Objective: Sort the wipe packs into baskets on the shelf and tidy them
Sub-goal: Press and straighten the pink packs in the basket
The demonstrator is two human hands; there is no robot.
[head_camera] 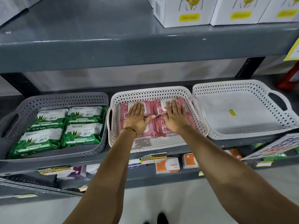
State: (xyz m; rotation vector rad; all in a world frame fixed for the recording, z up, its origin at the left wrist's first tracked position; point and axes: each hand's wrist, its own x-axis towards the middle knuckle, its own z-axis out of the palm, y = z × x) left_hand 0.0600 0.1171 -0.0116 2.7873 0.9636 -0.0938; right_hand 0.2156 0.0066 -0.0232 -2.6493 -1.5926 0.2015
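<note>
Pink wipe packs (pixel 152 109) lie flat in the middle basket (pixel 199 120), a white perforated one, arranged in a block that fills the back and centre of its floor. Both hands rest palm down on top of them. The left hand (pixel 137 117) covers the left side of the block and the right hand (pixel 175 117) covers the right side; on each hand the fingers (pixel 137 107) are stretched out flat and close together, pointing toward the back of the basket, and the thumbs nearly meet in the middle. Nothing is pinched or gripped. A thin bracelet (pixel 130 130) circles the left wrist.

Just left of this basket sits a grey basket (pixel 68 97) holding four green wipe packs (pixel 64 125) laid flat in two rows of two. Just right sits a second white basket (pixel 242 88) with only a small yellow sticker (pixel 232 112) on its floor.

All three baskets stand side by side on a dark grey metal shelf (pixel 145 151), with another grey shelf above carrying white boxes (pixel 182 12), cut off by the top edge. A lower shelf holds small orange-and-white boxes (pixel 167 165), partly hidden by the forearms. Price labels along the shelf edges are too blurred to read. The hands hide much of the pink packs' printing. A pale floor shows below.
</note>
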